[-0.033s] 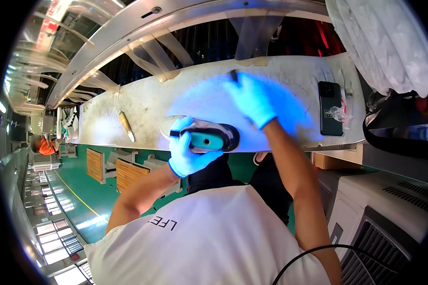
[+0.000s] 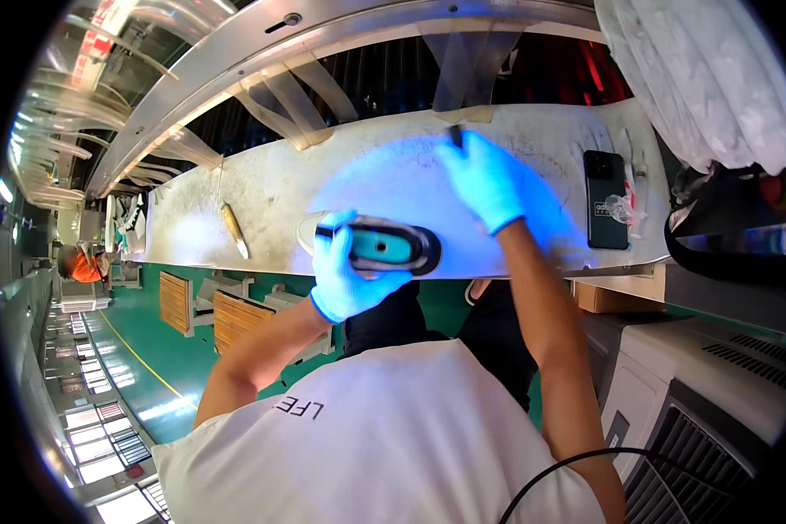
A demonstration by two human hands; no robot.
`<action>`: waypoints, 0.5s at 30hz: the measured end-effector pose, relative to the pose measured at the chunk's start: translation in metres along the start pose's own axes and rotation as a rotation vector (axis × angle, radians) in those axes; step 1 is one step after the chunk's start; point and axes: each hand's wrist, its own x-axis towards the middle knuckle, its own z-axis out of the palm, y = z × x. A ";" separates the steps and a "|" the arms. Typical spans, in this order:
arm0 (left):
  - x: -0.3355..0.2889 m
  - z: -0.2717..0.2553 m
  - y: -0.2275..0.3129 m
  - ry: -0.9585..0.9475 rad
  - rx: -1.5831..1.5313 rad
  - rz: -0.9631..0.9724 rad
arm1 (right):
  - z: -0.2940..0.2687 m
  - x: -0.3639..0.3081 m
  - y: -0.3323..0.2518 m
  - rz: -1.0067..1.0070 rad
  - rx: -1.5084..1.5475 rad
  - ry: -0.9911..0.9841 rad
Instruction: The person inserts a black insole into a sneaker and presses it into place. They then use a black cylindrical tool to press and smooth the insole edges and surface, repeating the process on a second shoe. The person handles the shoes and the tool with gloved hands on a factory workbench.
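Note:
My left hand (image 2: 345, 278), in a pale glove lit blue, is closed round the heel end of a shoe (image 2: 427, 253) at the table's near edge. The shoe is dark with a light sole edge, and a teal shoe last (image 2: 384, 248) with a round hole fills its opening. My right hand (image 2: 485, 179), gloved too, is raised over the table beyond and right of the shoe. A small dark object (image 2: 456, 135) sticks out from its fingertips; its kind cannot be made out. The two hands are apart.
Blue light falls on the worn white tabletop (image 2: 271, 192). A knife-like tool (image 2: 233, 230) lies left, a black phone (image 2: 606, 201) and crumpled clear plastic (image 2: 624, 210) right. Clear strips (image 2: 293, 109) hang from the machine along the far edge. A person in orange (image 2: 83, 266) is far left.
My right hand has moved a little to the right with the small dark object. My left hand and the shoe have barely shifted.

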 end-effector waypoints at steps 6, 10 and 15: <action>0.111 -0.017 0.035 -0.416 -0.045 -0.542 | -0.042 -0.047 0.057 0.054 -0.091 0.315; 0.158 -0.024 0.020 -0.835 0.283 -0.398 | -0.036 -0.078 0.060 -0.114 0.046 0.359; 0.149 -0.016 -0.001 -0.855 0.407 -0.306 | 0.003 -0.114 0.060 -0.291 0.133 0.259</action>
